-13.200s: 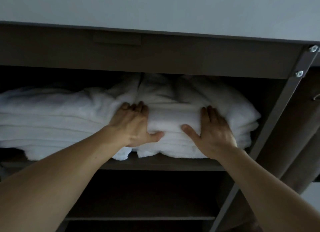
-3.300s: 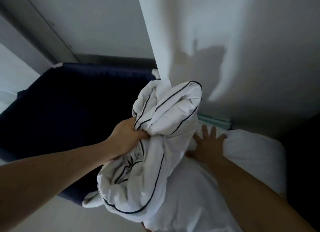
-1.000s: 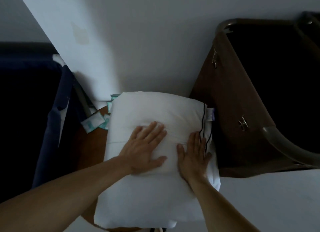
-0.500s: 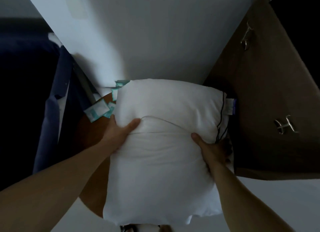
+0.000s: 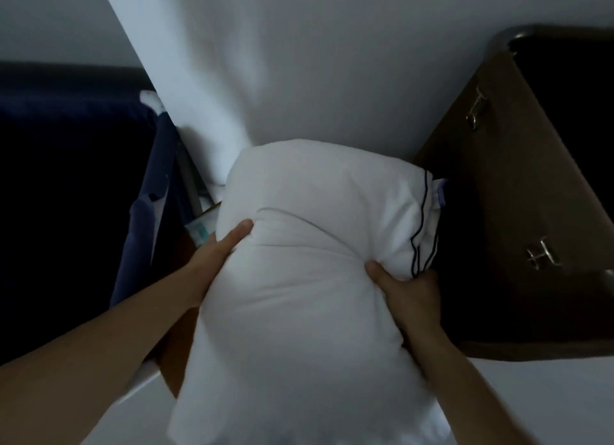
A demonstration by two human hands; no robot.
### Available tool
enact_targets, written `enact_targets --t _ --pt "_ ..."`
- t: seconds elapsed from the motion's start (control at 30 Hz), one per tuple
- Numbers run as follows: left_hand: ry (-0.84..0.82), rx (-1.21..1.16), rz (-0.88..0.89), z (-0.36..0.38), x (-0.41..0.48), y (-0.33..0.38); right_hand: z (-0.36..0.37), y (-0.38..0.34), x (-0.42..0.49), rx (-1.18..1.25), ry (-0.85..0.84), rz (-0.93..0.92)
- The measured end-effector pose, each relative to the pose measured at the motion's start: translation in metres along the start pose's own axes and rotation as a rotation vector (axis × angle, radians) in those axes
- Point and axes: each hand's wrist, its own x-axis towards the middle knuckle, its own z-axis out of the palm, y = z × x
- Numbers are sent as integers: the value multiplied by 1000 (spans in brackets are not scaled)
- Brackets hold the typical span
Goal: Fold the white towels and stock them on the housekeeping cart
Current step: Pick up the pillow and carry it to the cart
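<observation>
A plump white pillow (image 5: 309,278) with thin dark piping along its right end fills the middle of the view. My left hand (image 5: 221,250) grips its left side, thumb on top and fingers hidden underneath. My right hand (image 5: 403,290) grips its right side just below the piped end, thumb dug into the fabric. The pillow sits raised above a brown round surface (image 5: 176,355). No white towels are in view.
A brown fabric bag with metal clips (image 5: 508,232) stands to the right, its dark opening at the top right. A navy fabric bin (image 5: 66,185) is on the left. Small teal-and-white packets (image 5: 201,228) lie beside the pillow. A white wall (image 5: 299,62) is behind.
Since a second ago my hands went from pressing flat on top of the pillow to gripping its two sides. The pillow has bunched up and lifted slightly toward me.
</observation>
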Motion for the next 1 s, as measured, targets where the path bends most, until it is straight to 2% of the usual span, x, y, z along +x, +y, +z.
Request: enact_targets --t 0.1,0.17,0.23,0.27,0.33,0.4,0.47,0.5,0.53,0.6,0.73,0.83,1.0 --pt "5 117 87 -31 -26 22 6 -4 -26 109 -3 -50" --pt "100 271 118 -37 -40 19 14 8 -30 165 -55 -15" --pt "265 531 143 -27 -48 2 24 24 -26 171 -122 23" --pt "284 725 197 -18 -48 -11 29 30 -24 156 -154 37" --pt "237 1133 370 1 -40 -39 37 38 -19 110 -189 23" --pt "213 1329 502 12 -29 -53 45 33 -16 -78 -158 -46" --pt "221 1413 619 19 -21 -58 48 20 -24 -384 19 -133" --pt "207 1454 690 24 -20 -60 47 13 -33 -478 98 -252" --pt "188 1479 743 28 -20 -61 45 5 -42 -546 108 -402" --pt "166 1511 762 38 -22 -61 43 -4 -54 -688 -45 -583" --pt "168 1584 734 58 -21 -64 32 9 -34 -974 -246 -478" --pt "157 1608 715 71 -16 -73 35 29 -20 -949 -280 -396" --pt "165 1557 798 87 7 -89 44 64 4 -853 -288 -366"
